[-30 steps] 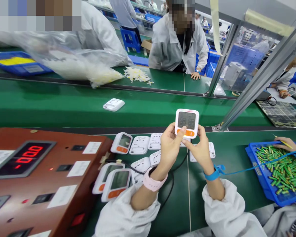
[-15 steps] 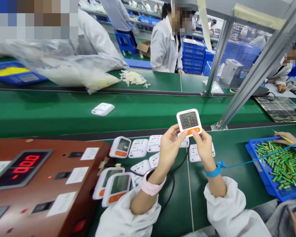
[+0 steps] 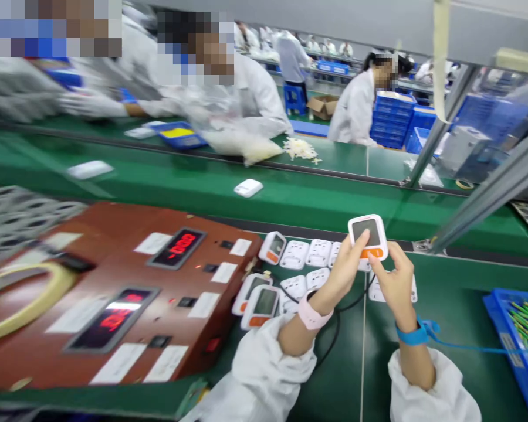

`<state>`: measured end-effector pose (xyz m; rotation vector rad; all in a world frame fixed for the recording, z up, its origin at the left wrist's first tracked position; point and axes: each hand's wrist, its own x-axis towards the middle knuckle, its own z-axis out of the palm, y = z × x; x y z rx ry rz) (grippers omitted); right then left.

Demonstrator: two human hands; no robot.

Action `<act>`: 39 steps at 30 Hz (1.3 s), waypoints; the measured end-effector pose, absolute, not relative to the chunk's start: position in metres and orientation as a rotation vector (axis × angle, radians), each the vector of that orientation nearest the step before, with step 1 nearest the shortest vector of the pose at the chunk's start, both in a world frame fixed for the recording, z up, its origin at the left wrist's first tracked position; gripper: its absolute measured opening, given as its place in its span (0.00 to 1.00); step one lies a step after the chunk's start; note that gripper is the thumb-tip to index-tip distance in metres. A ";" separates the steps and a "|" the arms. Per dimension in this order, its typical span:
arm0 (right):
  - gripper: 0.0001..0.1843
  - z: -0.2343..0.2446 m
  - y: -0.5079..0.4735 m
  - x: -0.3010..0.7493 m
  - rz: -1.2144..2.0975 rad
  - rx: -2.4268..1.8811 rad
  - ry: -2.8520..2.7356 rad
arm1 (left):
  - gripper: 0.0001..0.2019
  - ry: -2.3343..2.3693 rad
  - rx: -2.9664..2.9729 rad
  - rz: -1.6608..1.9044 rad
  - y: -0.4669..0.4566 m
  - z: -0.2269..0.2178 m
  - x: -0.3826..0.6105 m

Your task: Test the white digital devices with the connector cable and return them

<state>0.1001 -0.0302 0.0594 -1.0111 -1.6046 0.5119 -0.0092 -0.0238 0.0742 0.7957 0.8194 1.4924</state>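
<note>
Both my hands hold up a small white digital display unit [image 3: 373,225] with a grey screen and orange buttons. My left hand [image 3: 344,266] grips its left side, the thumb lying over the screen. My right hand [image 3: 398,281] holds its lower right, the thumb at the orange buttons. No digits can be made out on the screen. Under and beside my hands, several similar units lie on the green bench, some with their backs up [image 3: 294,255] and some showing their screens [image 3: 264,302]. A black cable [image 3: 337,328] runs among them.
To the left sits a brown test box [image 3: 158,310] with red-lit displays and a tape roll [image 3: 35,293]. A blue tray [image 3: 506,346] of green batteries stands right. Beyond are a green conveyor [image 3: 180,181] carrying white units, a metal post [image 3: 479,193] and co-workers in white coats.
My view has swung left, bringing more of the brown box into sight. My left thumb has moved up onto the screen, and the dark digits seen there before no longer show.
</note>
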 end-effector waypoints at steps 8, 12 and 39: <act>0.13 0.041 -0.024 0.104 1.065 -0.962 -1.600 | 0.29 0.785 0.734 1.476 -0.017 0.078 -0.022; 0.17 0.012 -0.018 0.130 1.114 -1.067 -1.323 | 0.22 0.823 0.709 1.510 0.001 0.072 -0.036; 0.32 -0.022 -0.024 0.170 0.963 -0.930 -0.448 | 0.32 0.864 2.115 0.510 0.063 -0.014 0.045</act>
